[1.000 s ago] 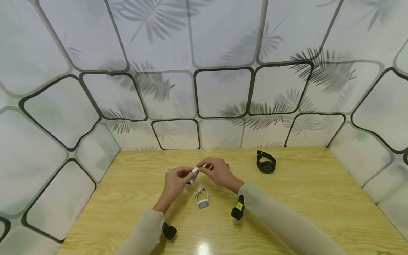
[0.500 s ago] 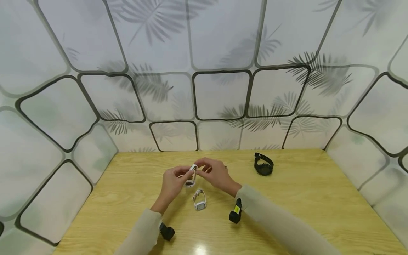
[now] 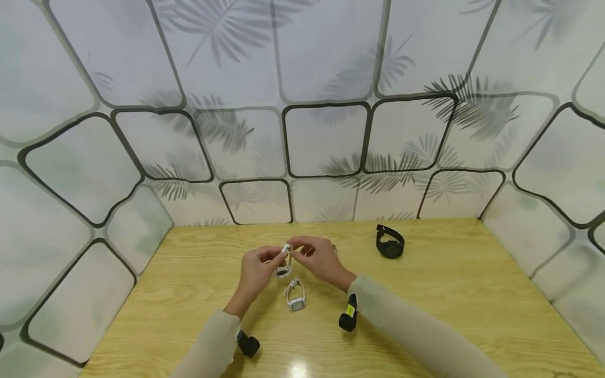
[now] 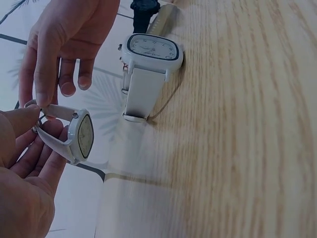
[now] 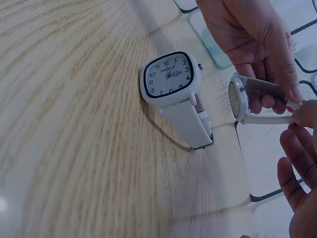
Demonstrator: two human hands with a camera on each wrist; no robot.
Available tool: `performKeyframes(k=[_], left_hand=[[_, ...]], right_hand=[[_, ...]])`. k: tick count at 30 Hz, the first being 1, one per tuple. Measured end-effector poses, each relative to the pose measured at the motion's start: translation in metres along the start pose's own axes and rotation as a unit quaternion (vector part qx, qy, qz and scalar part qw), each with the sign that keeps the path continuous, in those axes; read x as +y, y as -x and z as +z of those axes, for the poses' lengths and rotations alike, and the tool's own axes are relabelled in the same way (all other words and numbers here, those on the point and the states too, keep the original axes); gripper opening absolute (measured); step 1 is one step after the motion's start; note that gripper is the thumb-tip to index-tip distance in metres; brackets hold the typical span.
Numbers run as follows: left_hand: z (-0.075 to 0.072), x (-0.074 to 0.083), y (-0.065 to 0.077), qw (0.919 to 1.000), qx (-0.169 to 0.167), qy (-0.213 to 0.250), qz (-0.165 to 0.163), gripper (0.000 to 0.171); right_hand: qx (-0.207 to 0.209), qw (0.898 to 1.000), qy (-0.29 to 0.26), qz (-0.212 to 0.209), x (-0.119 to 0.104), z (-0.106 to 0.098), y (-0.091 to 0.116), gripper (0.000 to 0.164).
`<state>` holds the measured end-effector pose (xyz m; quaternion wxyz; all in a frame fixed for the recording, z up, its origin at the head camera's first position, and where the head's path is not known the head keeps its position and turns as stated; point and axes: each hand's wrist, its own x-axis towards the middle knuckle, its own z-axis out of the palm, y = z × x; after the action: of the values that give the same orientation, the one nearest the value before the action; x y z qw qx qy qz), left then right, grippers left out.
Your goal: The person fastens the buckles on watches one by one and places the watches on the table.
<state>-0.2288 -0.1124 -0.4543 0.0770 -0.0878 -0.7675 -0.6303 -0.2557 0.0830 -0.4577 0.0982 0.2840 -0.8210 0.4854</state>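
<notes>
A white wristwatch (image 3: 296, 304) lies on a wooden table (image 3: 449, 283). Just beyond that wristwatch, a person's left hand (image 3: 255, 271) and right hand (image 3: 323, 259) pinch a second white watch (image 4: 85, 136) by its strap (image 4: 53, 141); farther beyond the wristwatch, to its right, rests a black watch (image 3: 392, 249).

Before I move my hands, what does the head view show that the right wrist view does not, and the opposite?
Only head: beige sleeves, wrist cameras, and the whole black watch.
Only right wrist: readable dial numerals on the white watch on the wooden table.
Both: that watch, a second white watch held by left hand and right hand, the table, patterned wall.
</notes>
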Motion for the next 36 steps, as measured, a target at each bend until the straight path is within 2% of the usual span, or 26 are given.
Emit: performKeyframes(k=[5, 7, 11, 13, 14, 16, 22, 29, 36], left_hand=[[0.001, -0.0023, 0.0012, 1.0, 0.004, -0.005, -0.001, 0.016], [0.0018, 0.0042, 0.0027, 0.9999, 0.004, -0.013, 0.0, 0.015], [0.0027, 0.0047, 0.0012, 0.9998, 0.002, -0.017, 0.006, 0.017], [0.0023, 0.0027, -0.0004, 0.9999, 0.004, -0.007, 0.009, 0.018], [0.0022, -0.0009, -0.0024, 0.9999, 0.008, -0.006, 0.007, 0.018], [0.0021, 0.0015, -0.0038, 0.9999, 0.012, -0.009, 0.001, 0.018], [0.0021, 0.0052, -0.0066, 0.9998, -0.008, -0.016, -0.009, 0.018], [0.0006, 0.0022, -0.0047, 0.9995, -0.016, -0.01, -0.026, 0.015], [-0.0004, 0.0006, -0.0019, 0.9995, -0.01, -0.005, -0.028, 0.016]], right_hand=[[0.0, 1.0, 0.004, -0.003, 0.0003, -0.0007, 0.0007, 0.026], [0.003, 1.0, 0.011, -0.002, -0.0008, -0.002, 0.001, 0.025], [0.005, 1.0, 0.01, 0.001, -0.0019, -0.0048, -0.0004, 0.024], [0.002, 1.0, 0.005, 0.0, -0.0019, -0.0057, -0.0015, 0.024], [0.001, 1.0, 0.001, -0.002, -0.0021, -0.006, -0.0024, 0.024], [0.004, 1.0, -0.005, -0.005, -0.0028, -0.0065, -0.0034, 0.025], [0.017, 1.0, -0.009, 0.004, -0.001, -0.0076, -0.0016, 0.026], [0.006, 1.0, -0.02, 0.016, -0.001, -0.0063, 0.0012, 0.027], [0.0, 1.0, -0.027, 0.004, -0.0011, -0.0052, 0.002, 0.025]])
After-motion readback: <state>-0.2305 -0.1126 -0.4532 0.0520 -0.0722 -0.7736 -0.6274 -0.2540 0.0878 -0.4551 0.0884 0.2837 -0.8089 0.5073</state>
